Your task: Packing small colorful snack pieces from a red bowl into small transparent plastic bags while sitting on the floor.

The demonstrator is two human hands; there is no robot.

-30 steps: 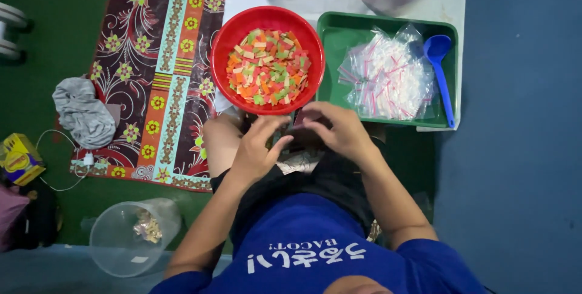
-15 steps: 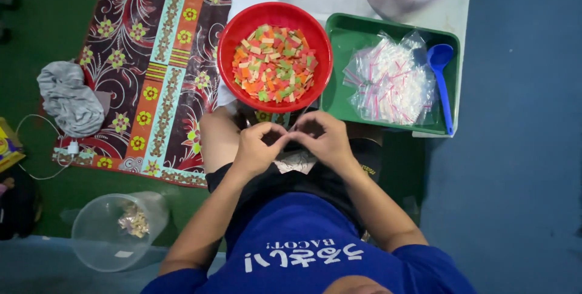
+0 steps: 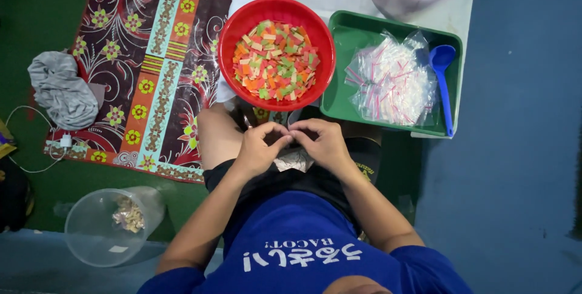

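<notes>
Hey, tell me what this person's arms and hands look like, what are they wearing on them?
Both arms are bare from the short blue sleeves down. The left hand and right hand wear no gloves, and no rings, watch or bracelets show. The sleeves belong to a blue T-shirt with white printed lettering across the chest. Dark shorts show below it.

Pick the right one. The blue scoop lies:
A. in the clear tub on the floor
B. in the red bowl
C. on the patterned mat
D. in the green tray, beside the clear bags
D: the blue scoop lies along the right edge of the green tray, next to the pile of clear bags; the red bowl holds only coloured pieces.
</notes>
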